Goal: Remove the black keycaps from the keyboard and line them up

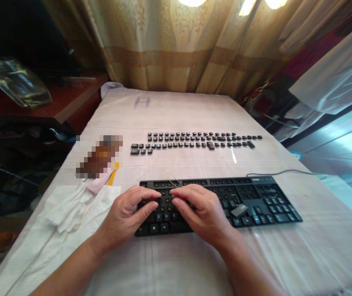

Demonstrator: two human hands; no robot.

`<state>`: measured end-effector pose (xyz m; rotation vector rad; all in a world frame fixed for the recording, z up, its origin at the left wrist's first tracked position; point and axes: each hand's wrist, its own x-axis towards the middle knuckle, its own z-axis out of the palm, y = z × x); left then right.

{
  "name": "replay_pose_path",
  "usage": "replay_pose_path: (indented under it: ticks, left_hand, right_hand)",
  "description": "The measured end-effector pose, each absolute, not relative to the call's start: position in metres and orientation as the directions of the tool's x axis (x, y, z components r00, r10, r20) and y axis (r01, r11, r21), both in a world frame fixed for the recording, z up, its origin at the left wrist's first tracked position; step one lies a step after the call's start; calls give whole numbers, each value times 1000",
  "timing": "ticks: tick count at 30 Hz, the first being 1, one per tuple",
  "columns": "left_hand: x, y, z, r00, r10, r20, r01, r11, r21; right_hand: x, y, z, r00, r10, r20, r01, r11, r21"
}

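A black keyboard (pixel 252 207) lies in front of me, with many keycaps off its upper rows and several still on its lower rows and number pad. My left hand (pixel 129 209) is over its left part, thumb and index finger curled close together at the bare key positions. Facing it, my right hand (pixel 202 207) is curled in a similar pinch just to the right. What either pinch holds is too small to make out. A thin bent wire (pixel 172 179) rises by my right index finger; its lower end is hidden there. A loose dark keycap (pixel 240 210) rests tilted on the keyboard.
Rows of removed keycaps (pixel 188 144) lie beyond the keyboard. White cloths (pixel 71 209) and a yellow strip (pixel 113 176) lie at left near a blurred-out item (pixel 100 158). A cable (pixel 280 171) runs right. Curtains (pixel 163 49) hang behind the table; a glass container (pixel 21 84) is far left.
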<state>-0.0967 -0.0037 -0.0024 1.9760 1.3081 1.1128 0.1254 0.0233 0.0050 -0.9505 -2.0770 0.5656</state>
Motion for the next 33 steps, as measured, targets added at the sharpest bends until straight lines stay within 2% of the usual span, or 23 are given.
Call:
replay_pose_path:
  ticks: [5,11,25,28,30,33]
  left_hand:
    - [-88,-10,-3,132,948,288,443,-317,839]
    - [-86,-13,-4,102,987,120,345,-149,927]
    - [-87,-10,-4,142,987,-79,152,57,987]
    - [-90,-11,-4,132,991,-18,216,-11,976]
    - [-96,-10,-3,85,989,120,326,-141,935]
    - [-107,-4,-5,-28,927,374,493,-313,812]
  right_hand:
    - [106,13,0,-410,766,495,365,635,-681]
    - [105,14,-3,-371,716,591,382,698,-606]
    - [102,14,-7,-401,667,628,368,745,-556]
    - [102,14,-5,-398,670,627,356,743,-567]
    - [105,17,-2,-374,695,614,364,719,-592]
    - [114,29,7,-323,768,553,390,640,-662]
